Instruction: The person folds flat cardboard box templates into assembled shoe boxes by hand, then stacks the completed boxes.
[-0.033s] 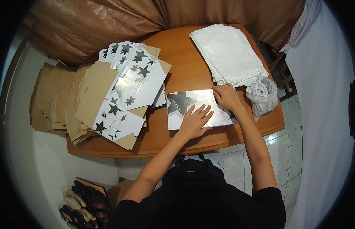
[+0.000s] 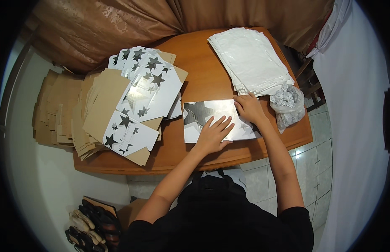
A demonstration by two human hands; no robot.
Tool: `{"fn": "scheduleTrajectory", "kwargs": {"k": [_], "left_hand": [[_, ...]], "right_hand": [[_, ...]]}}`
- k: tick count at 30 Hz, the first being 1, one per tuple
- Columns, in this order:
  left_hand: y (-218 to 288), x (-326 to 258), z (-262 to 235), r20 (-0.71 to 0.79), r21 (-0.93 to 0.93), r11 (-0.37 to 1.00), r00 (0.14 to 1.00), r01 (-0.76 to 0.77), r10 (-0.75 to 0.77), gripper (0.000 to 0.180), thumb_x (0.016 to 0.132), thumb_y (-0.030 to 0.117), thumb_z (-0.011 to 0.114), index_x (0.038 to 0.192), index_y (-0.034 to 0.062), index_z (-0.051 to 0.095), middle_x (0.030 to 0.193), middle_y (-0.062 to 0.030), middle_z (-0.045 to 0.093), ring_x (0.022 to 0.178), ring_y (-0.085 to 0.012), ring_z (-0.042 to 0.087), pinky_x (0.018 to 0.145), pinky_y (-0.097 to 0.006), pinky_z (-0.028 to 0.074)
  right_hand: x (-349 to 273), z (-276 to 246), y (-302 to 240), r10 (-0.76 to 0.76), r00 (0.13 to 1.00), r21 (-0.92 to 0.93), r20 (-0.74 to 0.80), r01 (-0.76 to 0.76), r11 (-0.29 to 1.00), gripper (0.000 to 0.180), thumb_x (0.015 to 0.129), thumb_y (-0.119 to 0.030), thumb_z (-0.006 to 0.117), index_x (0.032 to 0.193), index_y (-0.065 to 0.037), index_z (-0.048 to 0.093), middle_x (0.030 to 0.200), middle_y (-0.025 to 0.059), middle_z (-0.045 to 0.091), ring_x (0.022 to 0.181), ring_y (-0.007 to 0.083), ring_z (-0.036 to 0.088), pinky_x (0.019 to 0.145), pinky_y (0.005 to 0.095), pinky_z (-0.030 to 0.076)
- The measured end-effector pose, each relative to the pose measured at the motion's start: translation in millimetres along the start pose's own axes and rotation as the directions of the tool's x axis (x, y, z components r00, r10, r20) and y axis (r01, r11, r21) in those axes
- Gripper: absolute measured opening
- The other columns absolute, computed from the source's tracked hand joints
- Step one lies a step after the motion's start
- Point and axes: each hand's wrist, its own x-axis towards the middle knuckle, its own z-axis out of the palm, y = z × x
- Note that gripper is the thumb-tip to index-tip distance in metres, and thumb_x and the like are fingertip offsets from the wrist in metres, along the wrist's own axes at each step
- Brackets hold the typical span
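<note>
A white cardboard box (image 2: pixel 193 131) with shiny silver stars lies on the brown wooden table (image 2: pixel 199 71), close to its front edge. Spread over the middle of its top face is my left hand (image 2: pixel 213 136), palm down, fingers apart and holding nothing. My right hand (image 2: pixel 248 108) is at the box's far right part, with fingers bent over the far edge and gripping there. What lies under the right palm is hidden. To the left, star-printed flat cardboard sheets (image 2: pixel 167 94) are fanned out on the table, some with plain brown backs showing.
Stacks of brown flat cardboard (image 2: pixel 100 101) cover the table's left end. A pile of white plastic mailing bags (image 2: pixel 255 61) lies at the far right. Beside it rests a clear bag of crumpled material (image 2: pixel 287 103). Shoes (image 2: pixel 94 224) stand on the floor at lower left.
</note>
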Motion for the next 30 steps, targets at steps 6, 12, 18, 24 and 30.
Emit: {"fn": "scheduleTrajectory", "kwargs": {"k": [6,12,18,24,30], "left_hand": [[-12.1,-8.1,-15.0,0.077,-0.037,0.991,0.988,-0.131,0.134,0.064,0.067,0.035,0.072,0.126,0.0202,0.05,0.141,-0.009,0.036,0.132,-0.0296,0.03,0.105,-0.051,0.024],[-56.3,-12.3,-46.1,-0.099,0.122,0.991,0.993,-0.055,0.067,0.064,0.061,0.032,0.077,0.12,0.0217,0.054,0.14,-0.011,0.033,0.13,-0.036,0.027,0.106,-0.052,0.024],[-70.1,-22.3,-44.1,-0.189,0.255,0.964,0.982,0.076,-0.027,0.058,0.072,0.027,0.07,0.124,0.0088,0.049,0.132,-0.0167,0.039,0.124,-0.0349,0.034,0.106,-0.049,0.024],[-47.1,-84.1,1.4,-0.111,0.101,0.989,0.989,0.111,-0.1,0.059,0.08,0.013,0.055,0.132,-0.0039,0.033,0.133,-0.0248,0.036,0.124,-0.0378,0.035,0.106,-0.048,0.026],[-16.1,-81.7,-17.2,0.144,-0.175,0.959,0.969,0.224,-0.201,0.098,0.072,0.031,0.069,0.141,-0.0014,0.008,0.146,-0.0246,0.011,0.132,-0.0395,0.024,0.108,-0.048,0.022]], "right_hand": [[-33.1,-15.1,-16.7,0.158,0.987,-0.074,0.023,-0.155,0.985,0.019,0.087,-0.022,0.049,0.092,-0.007,0.059,0.078,0.0144,0.063,0.068,0.0323,0.061,0.059,0.0442,0.047],[-69.3,-14.3,-57.3,0.48,0.876,-0.174,0.035,-0.468,0.867,0.023,0.09,-0.024,0.045,0.092,-0.003,0.054,0.073,0.0212,0.061,0.062,0.0378,0.06,0.053,0.047,0.047],[-84.1,-17.3,-75.7,0.605,0.788,0.128,0.111,-0.615,0.778,0.032,0.091,-0.025,0.043,0.108,0.001,0.052,0.087,0.0276,0.061,0.079,0.0424,0.06,0.07,0.0471,0.048],[-138.3,23.6,-44.6,0.561,0.785,0.826,0.263,-0.484,0.29,0.045,0.096,-0.029,0.04,0.127,0.003,0.042,0.123,0.019,0.051,0.116,0.0263,0.048,0.098,0.0337,0.035],[-115.0,-14.1,-76.9,0.338,0.938,0.87,0.076,-0.228,0.437,0.062,0.095,-0.032,0.04,0.14,0.004,0.016,0.144,0.0179,0.023,0.134,0.0266,0.02,0.109,0.0343,0.015]]}}
